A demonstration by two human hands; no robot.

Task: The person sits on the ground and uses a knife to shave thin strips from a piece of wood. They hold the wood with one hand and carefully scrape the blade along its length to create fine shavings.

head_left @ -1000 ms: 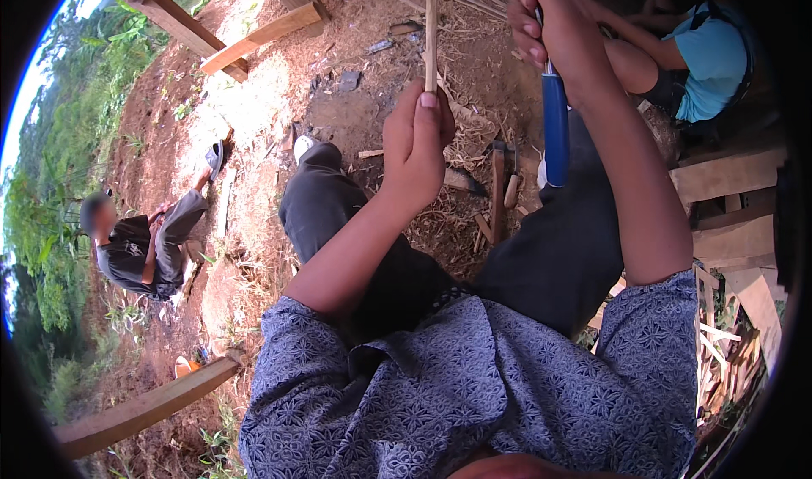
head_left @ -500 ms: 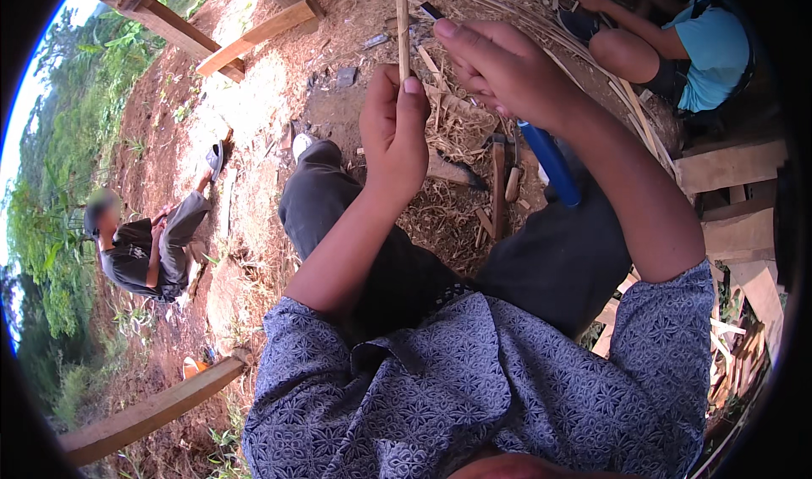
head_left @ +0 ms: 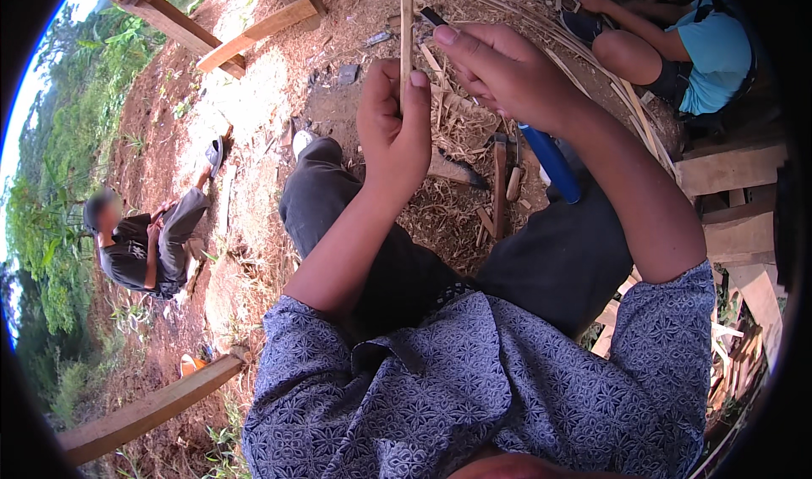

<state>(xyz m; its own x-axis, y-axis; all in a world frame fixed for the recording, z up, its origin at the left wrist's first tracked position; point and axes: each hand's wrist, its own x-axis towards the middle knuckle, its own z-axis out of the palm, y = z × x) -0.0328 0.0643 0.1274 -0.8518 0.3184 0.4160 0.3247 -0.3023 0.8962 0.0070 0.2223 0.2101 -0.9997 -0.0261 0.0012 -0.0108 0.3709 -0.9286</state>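
Note:
My left hand (head_left: 395, 132) is closed on a thin, pale strip of wood or bamboo (head_left: 407, 22). It stands nearly upright, pinched between thumb and fingers, and its top runs out of the picture. Just to the right, my right hand (head_left: 512, 73) is closed round a knife with a long blue handle (head_left: 550, 164). The handle sticks out below the wrist toward my right thigh. A dark blade tip (head_left: 433, 16) shows past the thumb, close to the strip but apart from it; my fingers hide the middle of the knife.
Between my knees, pale shavings (head_left: 461, 123) cover the ground around a wooden-handled tool (head_left: 500, 187) and a dark blade (head_left: 461, 171). Long strips (head_left: 507, 3) lie ahead. One person (head_left: 144, 246) sits left; another in a light-blue shirt (head_left: 715, 52) sits right. Planks (head_left: 732, 170) are at my right.
The strip and my left hand have shifted slightly to the right. My right hand and the knife are almost where they were.

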